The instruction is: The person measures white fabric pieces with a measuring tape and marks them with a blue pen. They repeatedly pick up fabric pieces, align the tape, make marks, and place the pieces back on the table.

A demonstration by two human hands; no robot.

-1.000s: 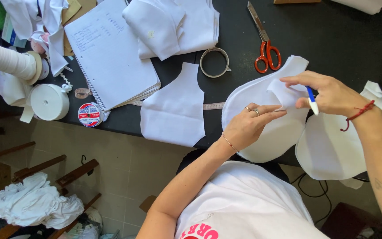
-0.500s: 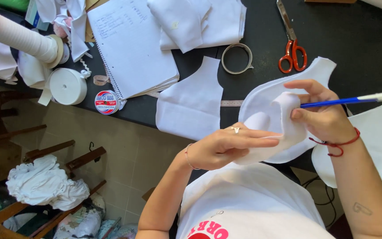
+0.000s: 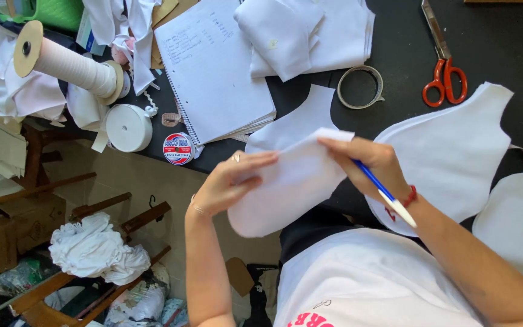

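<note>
Both hands pinch the white fabric piece (image 3: 286,188): left hand (image 3: 228,181), right hand (image 3: 370,163) also gripping a blue pen (image 3: 382,192), which may stain the cloth.

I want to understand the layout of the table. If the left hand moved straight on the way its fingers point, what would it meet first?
The left hand points toward the right hand, across the white fabric piece both hold. It would probably meet that hand's fingers first, though depth is unclear.

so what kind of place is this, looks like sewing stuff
Most likely a small sewing or garment workshop. Both hands hold a cut white fabric piece over a dark worktable; more cut pieces, red-handled scissors and a spool of white tape lie around it.
</note>
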